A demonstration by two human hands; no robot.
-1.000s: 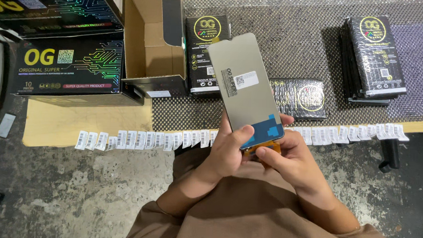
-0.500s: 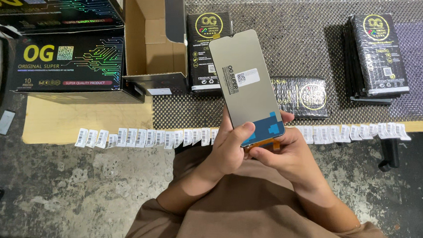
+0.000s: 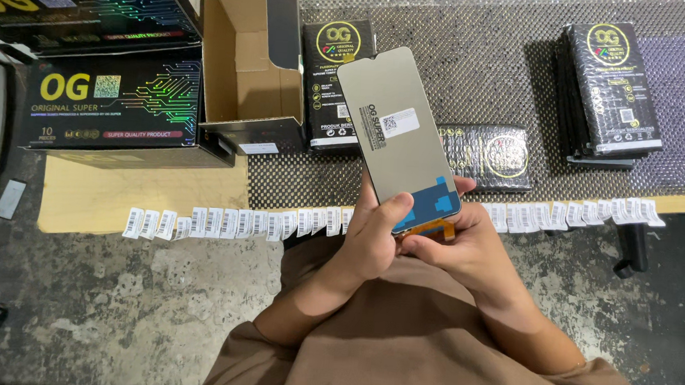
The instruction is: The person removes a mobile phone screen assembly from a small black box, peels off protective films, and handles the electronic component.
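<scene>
Above the label strip point(image 3: 388, 222), both hands grip a grey screen panel point(image 3: 396, 137) by its lower end: left hand point(image 3: 375, 237) fingers closed on its edge, right hand point(image 3: 464, 250) under it. Since a second ago it has barely moved. Its orange flex is mostly hidden

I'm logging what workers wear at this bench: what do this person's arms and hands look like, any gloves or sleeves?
Both hands are bare: no gloves, rings or watch show on the left hand or the right hand. The forearms are uncovered too. Short brown sleeves of a plain top end near the elbows, the same cloth covering the lap below. No markings or straps are visible.
</scene>
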